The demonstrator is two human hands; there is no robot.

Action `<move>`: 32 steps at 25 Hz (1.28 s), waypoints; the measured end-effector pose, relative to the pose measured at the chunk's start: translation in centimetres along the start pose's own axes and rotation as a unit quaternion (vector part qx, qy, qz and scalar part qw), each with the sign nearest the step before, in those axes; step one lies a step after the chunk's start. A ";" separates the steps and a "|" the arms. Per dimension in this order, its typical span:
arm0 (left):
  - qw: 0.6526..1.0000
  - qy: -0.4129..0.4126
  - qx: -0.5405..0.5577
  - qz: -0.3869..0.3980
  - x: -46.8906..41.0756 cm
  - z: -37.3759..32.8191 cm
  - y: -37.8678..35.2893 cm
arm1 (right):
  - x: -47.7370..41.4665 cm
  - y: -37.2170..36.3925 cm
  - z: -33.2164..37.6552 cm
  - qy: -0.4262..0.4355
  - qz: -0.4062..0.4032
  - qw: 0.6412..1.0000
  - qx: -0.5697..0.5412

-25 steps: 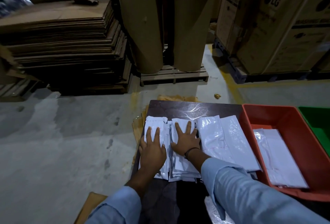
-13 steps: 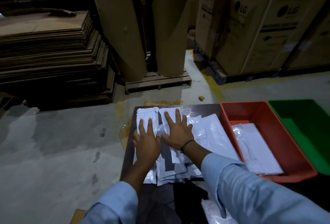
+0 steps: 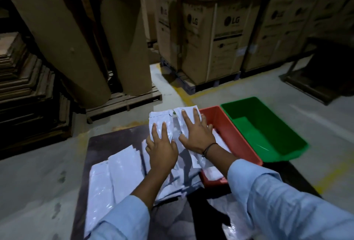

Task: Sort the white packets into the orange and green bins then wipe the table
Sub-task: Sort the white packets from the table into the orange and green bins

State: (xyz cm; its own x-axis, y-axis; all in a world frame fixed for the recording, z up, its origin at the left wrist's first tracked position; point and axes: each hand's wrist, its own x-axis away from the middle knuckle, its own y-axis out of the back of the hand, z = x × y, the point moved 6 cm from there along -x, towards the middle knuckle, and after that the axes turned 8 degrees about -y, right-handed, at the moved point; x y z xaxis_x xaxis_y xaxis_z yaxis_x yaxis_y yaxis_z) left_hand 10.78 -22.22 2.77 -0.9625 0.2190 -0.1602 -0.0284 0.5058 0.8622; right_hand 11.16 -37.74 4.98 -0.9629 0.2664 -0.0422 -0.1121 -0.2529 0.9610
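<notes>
My left grip (image 3: 161, 152) and right grip (image 3: 197, 134) lie flat, fingers straight and apart, pressing a stack of white packets (image 3: 162, 120) that overlaps the orange bin (image 3: 236, 140). Some packets already lie inside it; I make out none in the green bin (image 3: 268, 134). Loose packets (image 3: 111, 178) cover the table (image 3: 103, 144) at near left, so I judge sorting partway done and wiping not yet begun.

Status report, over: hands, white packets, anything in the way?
Left hand and right hand flat, fingers straight, on the white packet stack. Stack overlaps the orange bin rim. More packets lie left of it. Green bin unobstructed.
</notes>
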 end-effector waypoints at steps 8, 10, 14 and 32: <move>0.999 0.030 0.019 0.031 -1.6 -14.8 -9.4 | -1.9 3.9 -18.4 -0.023 -0.004 1.000 0.004; 0.999 0.030 0.020 0.035 -2.1 -18.9 -12.2 | -2.5 4.8 -23.2 -0.029 0.002 1.000 -0.006; 0.998 0.047 0.024 0.045 -2.8 -25.2 -16.8 | -4.0 5.5 -31.7 -0.028 0.038 0.999 0.021; 0.994 0.067 -0.075 0.030 -3.8 -29.9 -20.9 | -10.2 -5.9 -37.0 -0.001 0.190 0.975 0.117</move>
State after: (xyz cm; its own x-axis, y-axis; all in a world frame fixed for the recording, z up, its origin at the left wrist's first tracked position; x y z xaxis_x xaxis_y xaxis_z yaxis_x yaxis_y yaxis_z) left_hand 6.94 -58.57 -0.25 -0.9908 0.1264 -0.0485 0.0008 0.3635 0.9316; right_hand 12.57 -73.38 -10.36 -0.9239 0.1958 0.3286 0.3111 -0.1153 0.9434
